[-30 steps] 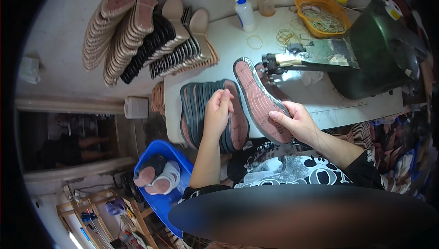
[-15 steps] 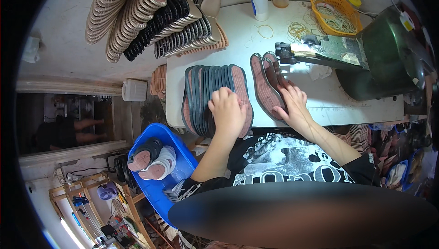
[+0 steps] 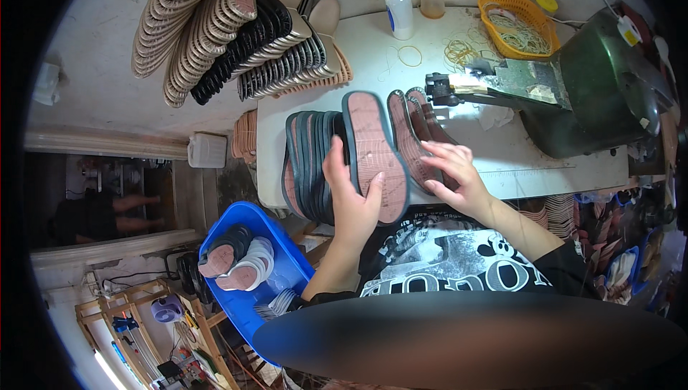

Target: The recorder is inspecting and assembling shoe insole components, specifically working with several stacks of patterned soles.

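Note:
My left hand grips a shoe insole, pinkish-brown on its face with a dark rim, its thumb pressed on the face and its other fingers along the left edge. Just left of it, a row of similar insoles leans together on the white table. To the right lie a few overlapping insoles. Over their lower part is my right hand, fingers apart; I cannot tell whether the fingertips touch them. A green machine reaches its arm toward these insoles from the right.
Stacked insoles stand at the back left. Behind sit a white bottle, a red-tipped bottle and a yellow basket of rubber bands. Down left, a blue bin holds more insoles.
My left hand has taken hold of the right-end insole and moved it right, away from the row. My right hand has lifted slightly and opened over the overlapping insoles.

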`<state>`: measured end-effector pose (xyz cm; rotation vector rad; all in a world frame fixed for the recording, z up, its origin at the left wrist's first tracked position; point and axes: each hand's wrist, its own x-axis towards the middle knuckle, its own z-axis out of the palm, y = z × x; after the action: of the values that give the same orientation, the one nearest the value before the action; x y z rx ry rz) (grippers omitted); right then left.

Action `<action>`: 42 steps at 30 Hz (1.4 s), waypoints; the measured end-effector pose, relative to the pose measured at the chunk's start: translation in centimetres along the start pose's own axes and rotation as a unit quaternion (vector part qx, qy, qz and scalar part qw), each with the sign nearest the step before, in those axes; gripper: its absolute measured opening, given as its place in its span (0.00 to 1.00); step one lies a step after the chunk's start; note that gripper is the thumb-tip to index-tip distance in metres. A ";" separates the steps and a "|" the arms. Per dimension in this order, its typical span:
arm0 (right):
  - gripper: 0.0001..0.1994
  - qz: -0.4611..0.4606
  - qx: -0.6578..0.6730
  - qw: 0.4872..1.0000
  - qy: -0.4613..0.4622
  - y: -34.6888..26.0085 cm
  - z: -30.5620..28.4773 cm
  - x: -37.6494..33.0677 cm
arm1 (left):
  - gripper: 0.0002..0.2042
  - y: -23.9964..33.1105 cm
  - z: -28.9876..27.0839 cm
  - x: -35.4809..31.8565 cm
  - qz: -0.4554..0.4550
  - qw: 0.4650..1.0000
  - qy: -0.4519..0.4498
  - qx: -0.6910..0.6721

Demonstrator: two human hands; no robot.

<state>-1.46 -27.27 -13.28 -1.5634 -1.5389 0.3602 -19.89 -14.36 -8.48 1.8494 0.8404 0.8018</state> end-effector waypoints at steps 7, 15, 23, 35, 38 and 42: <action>0.26 0.201 0.479 0.854 -0.021 -4.8 -2.1 3.6 | 0.47 1.1 1.5 0.7 -0.061 0.936 -0.040 -0.344; 0.17 0.230 0.698 0.676 -0.062 -4.5 -3.1 2.5 | 0.14 3.4 3.1 2.9 -0.162 0.854 -0.105 -0.484; 0.11 0.272 0.486 0.796 -0.236 -3.2 -5.9 4.3 | 0.15 3.7 4.8 3.4 -0.111 0.881 -0.163 -0.430; 0.13 0.267 0.387 0.877 -0.098 -2.8 -7.1 4.1 | 0.15 4.7 7.4 7.6 -0.047 0.936 -0.062 -0.343; 0.12 0.245 0.397 0.883 -0.061 -2.1 -6.1 2.5 | 0.15 6.6 7.8 10.9 -0.065 0.926 -0.054 -0.368; 0.13 0.288 0.472 0.833 -0.018 -2.3 -6.5 2.2 | 0.27 1.5 10.2 15.1 0.097 0.994 -0.033 0.028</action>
<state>2.20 -28.08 -7.14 -1.1334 -0.6333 1.2738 -2.95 -7.37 -8.16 2.0177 0.6537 0.8393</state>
